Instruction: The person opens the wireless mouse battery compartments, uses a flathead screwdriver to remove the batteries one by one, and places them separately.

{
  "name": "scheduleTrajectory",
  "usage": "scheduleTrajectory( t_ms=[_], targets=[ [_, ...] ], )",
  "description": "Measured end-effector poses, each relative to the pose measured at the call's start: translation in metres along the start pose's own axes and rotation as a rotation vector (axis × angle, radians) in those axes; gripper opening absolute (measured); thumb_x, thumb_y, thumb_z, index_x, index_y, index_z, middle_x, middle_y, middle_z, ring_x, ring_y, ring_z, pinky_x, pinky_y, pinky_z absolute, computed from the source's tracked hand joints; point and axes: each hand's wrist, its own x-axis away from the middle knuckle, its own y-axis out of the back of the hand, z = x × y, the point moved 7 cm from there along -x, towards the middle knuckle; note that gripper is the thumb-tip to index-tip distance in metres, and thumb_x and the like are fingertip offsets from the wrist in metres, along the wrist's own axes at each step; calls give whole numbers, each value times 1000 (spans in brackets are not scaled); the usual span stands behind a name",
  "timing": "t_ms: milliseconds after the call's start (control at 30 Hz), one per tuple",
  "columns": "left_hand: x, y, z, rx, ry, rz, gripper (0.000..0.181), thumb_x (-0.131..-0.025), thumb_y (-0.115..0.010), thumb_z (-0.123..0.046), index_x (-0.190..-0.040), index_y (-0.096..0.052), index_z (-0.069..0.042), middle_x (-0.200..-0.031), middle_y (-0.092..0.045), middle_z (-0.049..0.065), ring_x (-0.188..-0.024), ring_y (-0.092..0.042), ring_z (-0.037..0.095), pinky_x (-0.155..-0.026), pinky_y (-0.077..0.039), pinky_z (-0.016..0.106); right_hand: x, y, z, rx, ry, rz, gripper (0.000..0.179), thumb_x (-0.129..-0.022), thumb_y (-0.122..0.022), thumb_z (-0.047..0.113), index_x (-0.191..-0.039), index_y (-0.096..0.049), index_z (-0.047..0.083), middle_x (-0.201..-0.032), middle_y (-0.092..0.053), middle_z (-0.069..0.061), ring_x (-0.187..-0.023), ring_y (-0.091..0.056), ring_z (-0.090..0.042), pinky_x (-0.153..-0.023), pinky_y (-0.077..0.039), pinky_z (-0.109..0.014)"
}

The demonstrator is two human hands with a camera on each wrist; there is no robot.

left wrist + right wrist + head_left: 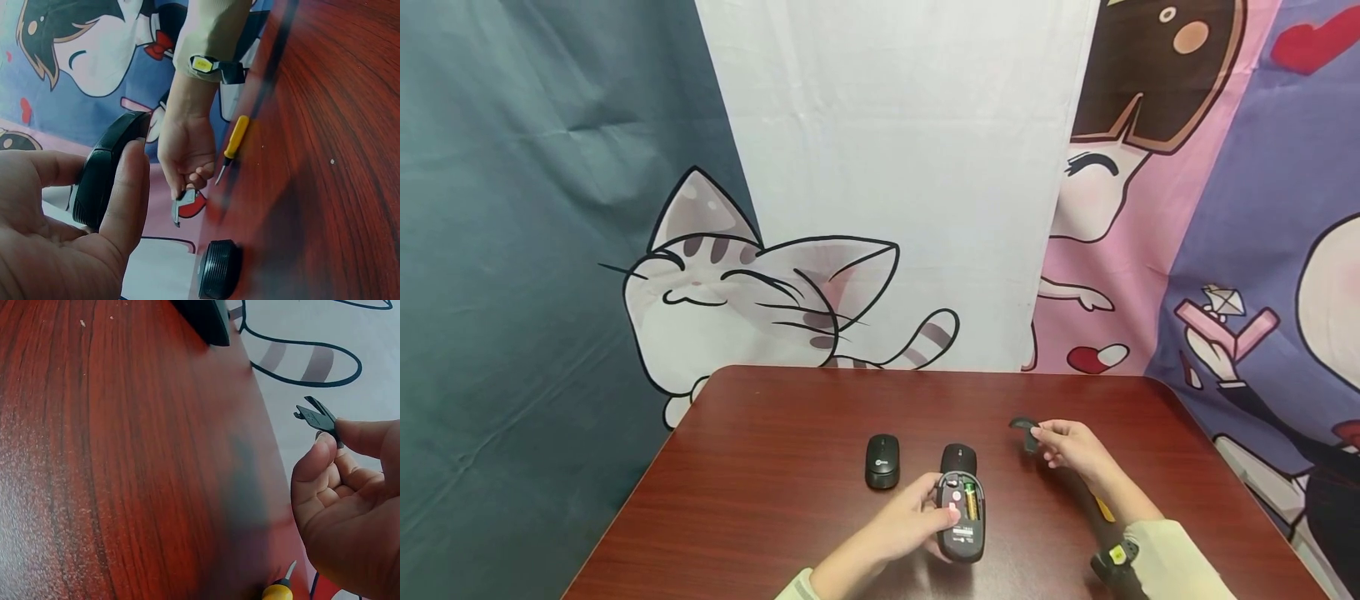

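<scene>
Left hand [907, 523]: is gripping an upturned mouse [964, 542] above the counter [760, 467], battery [972, 501] showing.
Right hand [1075, 454]: is pinching a dark cover [317, 419].
Counter: is carrying a second mouse [882, 462], a third mouse [958, 457], a yellow-handled screwdriver [235, 139].

Hands [910, 523] holding upturned mouse [966, 532] and dark piece [1027, 430], reddish-brown table [775, 475]

Mouse's label print [962, 531] seems too small to read.
</scene>
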Motion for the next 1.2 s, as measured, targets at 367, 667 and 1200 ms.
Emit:
scheduleTrajectory(
  t_ms=[367, 667, 1200],
  targets=[
    [1, -3, -1, 14, -7, 31, 42, -93, -63, -6, -133, -50, 2, -101, -66, 9, -82, -72, 21, -57, -65, 35, -5, -5, -11, 22, -33, 6, 28, -100, -63, 18, -110, -63, -8, -80, -59, -3, -67, -56, -14, -60, -57, -25],
    [1, -4, 1, 12, -8, 24, 43, -92, -63, -4, -132, -50, 2, -99, -65, 10, -82, -71, 21, -57, -65, 38, -8, -5, -22, 88, -39, 0, 25, -100, -63, 16, -107, -64, -8, -79, -59, -2, -69, -57, -16, -60, -57, -27],
    [-1, -4, 4, 14, 17, 15, 44, -93, -63, -5, -134, -51, 1, -100, -65, 10, -81, -72, 24, -57, -65, 38, -15, -5, -21, 251, -17, -51, 18, -99, -60, 9, -101, -66, -8, -73, -60, -5, -64, -58, -17, -55, -61, -31]
  ],
)
